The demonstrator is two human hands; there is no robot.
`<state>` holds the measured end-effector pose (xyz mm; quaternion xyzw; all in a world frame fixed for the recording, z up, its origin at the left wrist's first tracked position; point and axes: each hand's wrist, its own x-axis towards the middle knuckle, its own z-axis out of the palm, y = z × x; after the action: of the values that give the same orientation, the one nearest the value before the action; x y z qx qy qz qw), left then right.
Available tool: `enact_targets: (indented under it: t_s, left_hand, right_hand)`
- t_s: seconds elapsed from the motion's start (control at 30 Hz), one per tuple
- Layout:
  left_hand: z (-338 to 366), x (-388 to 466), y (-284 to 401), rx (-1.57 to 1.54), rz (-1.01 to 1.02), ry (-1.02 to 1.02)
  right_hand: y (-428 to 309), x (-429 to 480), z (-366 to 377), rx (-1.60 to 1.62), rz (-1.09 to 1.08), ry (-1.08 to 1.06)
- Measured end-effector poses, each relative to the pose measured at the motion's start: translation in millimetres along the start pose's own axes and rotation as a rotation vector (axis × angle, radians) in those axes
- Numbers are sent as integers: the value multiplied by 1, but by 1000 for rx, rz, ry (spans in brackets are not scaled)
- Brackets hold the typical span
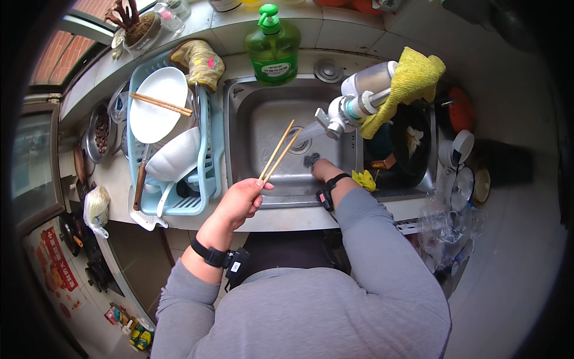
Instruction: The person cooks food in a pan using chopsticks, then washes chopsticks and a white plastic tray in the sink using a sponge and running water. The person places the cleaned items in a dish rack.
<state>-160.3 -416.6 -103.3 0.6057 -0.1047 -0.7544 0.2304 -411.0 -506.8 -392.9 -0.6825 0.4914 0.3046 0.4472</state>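
Note:
My left hand (242, 201) grips the thick ends of two wooden chopsticks (279, 152), whose tips point away from me over the sink (258, 112). The sticks spread slightly apart toward their tips. Down inside the metal basin is my right hand (326, 170), with a grey steel-wool scourer (310, 159) at its fingertips; the fingers themselves are mostly hidden. Water (311, 130) streams from the white faucet (343, 110) toward the drain (299, 144), just beyond the chopsticks.
A light-blue dish rack (213, 148) on the left holds white dishes, more chopsticks and a wooden-handled utensil. Green dish soap (272, 54) stands behind the sink. A yellow cloth (410, 85) drapes over the faucet. On the right are a dark pan (417, 157) and a yellow rag (364, 180).

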Motion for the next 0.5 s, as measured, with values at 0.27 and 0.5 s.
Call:
enact_targets:
  t_s: [0.27, 0.5]
  left_hand:
    - [9, 25, 0, -39, 33, -12]
    - [45, 39, -1, 127, -20, -34]
  right_hand:
    - [-48, -152, -69, 1821, -457, -72]
    - [-105, -152, -56, 1954, -323, 468]
